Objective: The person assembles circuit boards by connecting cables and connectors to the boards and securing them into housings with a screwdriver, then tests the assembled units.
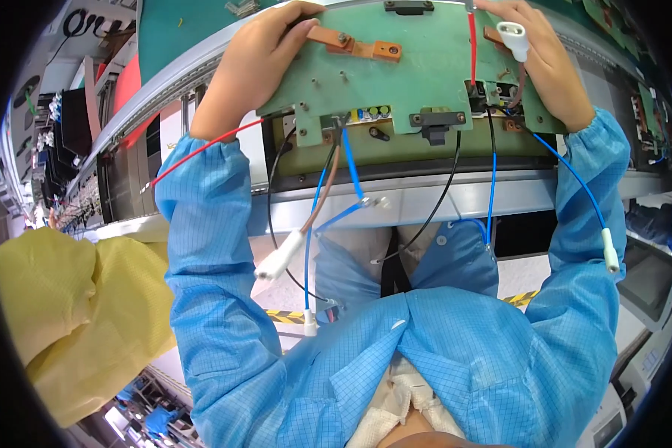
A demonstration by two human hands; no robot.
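Green and matte, a flat circuit board (418, 67) with a stepped, notched lower edge sits at the top of the view, over the curved pale rim of a conveyor line (425, 198). The left hand (265, 56) grips the board's upper left edge, fingers curled over the top and thumb lying along its face beside a flat copper strip (355, 45) fastened with screws. The right hand (545, 63) clasps the board's right side, fingers bent over the upper edge; a white plastic connector (514, 37) lies against them. Small black clips and a cluster of yellow and blue components sit along the lower margin of the board.

Thin, glossy wires hang from the board's underside: blue wires (493, 187), a black wire (440, 201), a brown one ending in a white sleeve (280, 261), and a red wire (201, 149) running off to the left across the sleeve. Both forearms wear light blue sleeves (216, 299) of fine grid-patterned fabric. At lower left, crumpled yellow cloth (75, 306) of the same gridded weave bulges into view.
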